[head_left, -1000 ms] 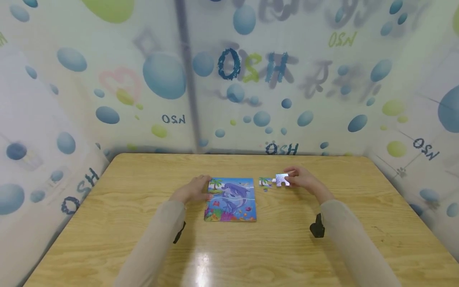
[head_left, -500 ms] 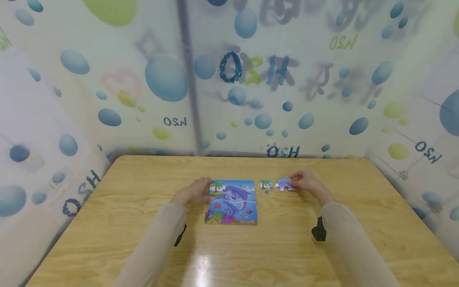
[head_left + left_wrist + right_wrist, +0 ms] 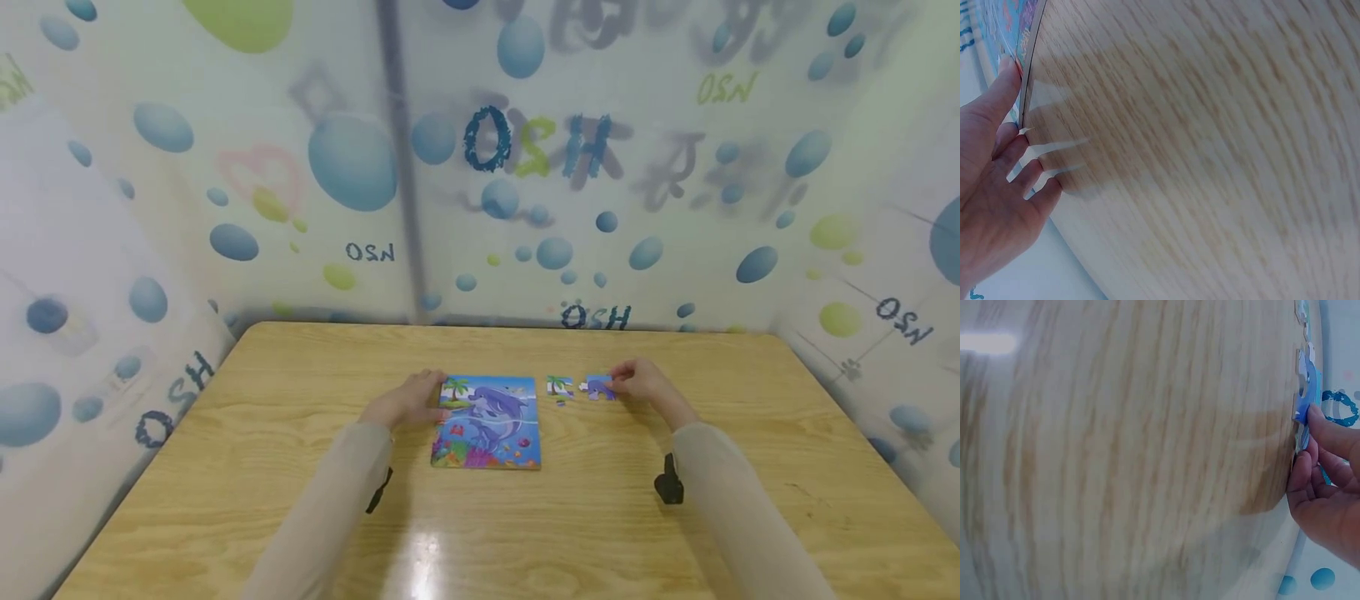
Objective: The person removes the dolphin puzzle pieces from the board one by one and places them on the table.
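A dolphin picture puzzle board [image 3: 491,429] lies on the wooden table. My left hand [image 3: 408,400] rests at its left edge; in the left wrist view the thumb [image 3: 1005,78] touches the board's face and the other fingers bend loosely by the edge. To the right of the board, my right hand [image 3: 643,385] pinches a blue-purple jigsaw piece [image 3: 600,387] between thumb and fingers. Its tab points toward a palm-tree jigsaw piece [image 3: 558,385], with a narrow gap between them. The right wrist view shows the held piece [image 3: 1307,394] nearly edge-on, low over the table.
The wooden table [image 3: 480,525] stretches out on every side of the puzzle. Behind it stands a pale wall [image 3: 675,250] printed with blue and green ovals, close to the table's back edge [image 3: 337,325].
The held piece has tilted from a pale glare to show its purple dolphin print, and it has shifted slightly right of the palm-tree piece. My left hand keeps its place at the board.
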